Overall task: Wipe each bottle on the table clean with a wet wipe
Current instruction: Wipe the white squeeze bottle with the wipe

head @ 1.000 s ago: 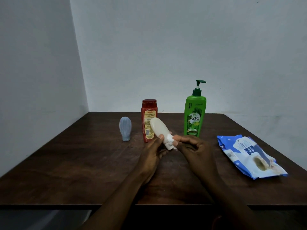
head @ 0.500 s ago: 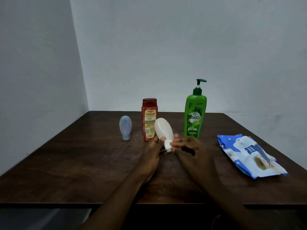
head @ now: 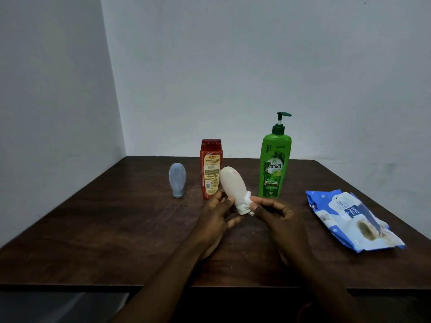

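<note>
- Two hands meet over the middle of our dark wooden table (head: 116, 229), both working on one white bottle (head: 233, 185).
- Our left hand (head: 215, 217) grips the white bottle around its lower body, thumb in front, fingers curled behind; the bottle is held above the table, cap end down and tilted, its rounded base pointing up and left.
- Our right hand (head: 277, 217) pinches a small white wipe (head: 248, 199) against the bottle's cap end, fingertips closed on the wipe, which bunches beside the neck.
- Three more bottles stand upright farther back on the table.
- At the left is a small pale blue bottle (head: 177, 179), resting on its cap.
- Near the centre is a red bottle (head: 210, 167) with a yellow label, just behind the white bottle.
- To the right is a tall green pump bottle (head: 275, 164), its label reading "Vatika".
- At the far right, well apart from our hands, a blue and white wipes pack (head: 352, 220) lies flat on the table.
- Plain pale walls rise behind the table.
</note>
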